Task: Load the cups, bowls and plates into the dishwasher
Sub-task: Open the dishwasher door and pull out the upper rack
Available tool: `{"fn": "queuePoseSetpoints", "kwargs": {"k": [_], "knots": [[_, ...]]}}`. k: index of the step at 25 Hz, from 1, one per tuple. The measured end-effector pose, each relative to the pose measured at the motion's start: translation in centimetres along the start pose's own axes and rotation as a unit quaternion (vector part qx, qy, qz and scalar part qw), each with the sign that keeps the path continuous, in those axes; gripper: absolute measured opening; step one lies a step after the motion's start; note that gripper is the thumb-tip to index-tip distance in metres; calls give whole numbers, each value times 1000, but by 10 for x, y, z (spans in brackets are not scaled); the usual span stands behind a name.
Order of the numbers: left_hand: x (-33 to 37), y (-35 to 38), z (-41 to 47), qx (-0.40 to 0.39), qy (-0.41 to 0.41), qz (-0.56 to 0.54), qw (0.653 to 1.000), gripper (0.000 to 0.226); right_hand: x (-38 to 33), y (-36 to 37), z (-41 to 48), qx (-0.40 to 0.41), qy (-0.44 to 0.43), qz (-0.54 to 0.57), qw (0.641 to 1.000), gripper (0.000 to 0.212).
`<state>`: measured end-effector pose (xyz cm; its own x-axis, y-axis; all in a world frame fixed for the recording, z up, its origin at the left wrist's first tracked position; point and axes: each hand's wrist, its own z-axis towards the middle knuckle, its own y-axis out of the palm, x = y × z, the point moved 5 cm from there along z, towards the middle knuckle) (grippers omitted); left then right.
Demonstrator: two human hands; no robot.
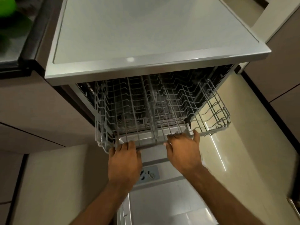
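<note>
The dishwasher [146, 38] stands open below me, its door [162, 200] folded down flat under my arms. A grey wire rack [146, 108] sticks partway out of the tub and holds no dishes. My left hand [124, 163] grips the rack's front rail left of centre, fingers curled over the rim. My right hand [184, 151] grips the same rail right of centre, thumb out toward the rack's right side. No cups, bowls or plates are in view.
Beige cabinet fronts [40, 111] flank the dishwasher on the left and right. A dark counter edge [19, 51] with something green [6, 7] lies at the top left. Glossy floor tiles [235, 151] show on the right. The detergent dispenser [150, 174] sits on the door.
</note>
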<state>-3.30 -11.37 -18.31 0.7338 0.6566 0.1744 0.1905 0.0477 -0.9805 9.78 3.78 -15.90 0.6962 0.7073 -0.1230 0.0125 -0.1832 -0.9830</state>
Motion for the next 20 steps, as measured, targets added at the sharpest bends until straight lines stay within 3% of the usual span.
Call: {"fn": "queuePoseSetpoints", "kwargs": {"k": [7, 14, 18, 20], "knots": [[11, -1, -76, -44, 17, -16, 999, 11, 12, 14, -78, -23, -34, 45, 998, 41], [19, 10, -146, -51, 11, -3, 999, 28, 26, 24, -148, -11, -30, 102, 994, 24], [28, 12, -175, -7, 29, 10, 1000, 16, 35, 31, -181, 18, -41, 112, 993, 29], [29, 18, -186, 10, 25, 20, 999, 29, 41, 36, -189, 43, -45, 104, 993, 31]]}}
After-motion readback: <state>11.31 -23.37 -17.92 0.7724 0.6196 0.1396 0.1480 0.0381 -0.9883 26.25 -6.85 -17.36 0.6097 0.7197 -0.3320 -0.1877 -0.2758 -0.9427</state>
